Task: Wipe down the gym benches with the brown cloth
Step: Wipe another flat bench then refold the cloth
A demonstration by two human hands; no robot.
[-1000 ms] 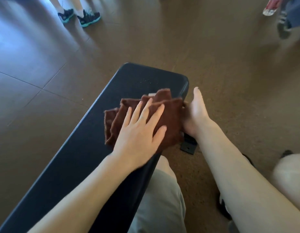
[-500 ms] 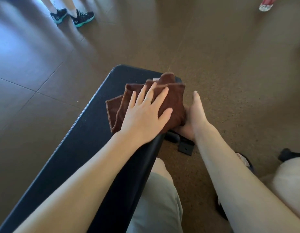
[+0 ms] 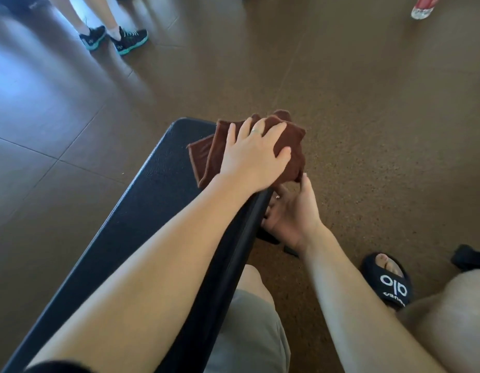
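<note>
Right hand sits beside the near long edge of the bench, thumb up touching the cloth's hanging corner; its fingers curl under the rim, grip not discernible. Left hand lies flat, fingers spread, pressing the brown cloth onto the surface's far right corner. Cloth is folded, soft, light, likely to bunch; press with the palm. It overhangs the end. Floor beyond is open; bystander's shoes well apart.

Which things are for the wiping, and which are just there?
For the job:
brown cloth
black bench
left hand pressing the cloth
right hand beside the bench edge

Just there:
black slide sandal
someone's teal-soled sneakers
</note>
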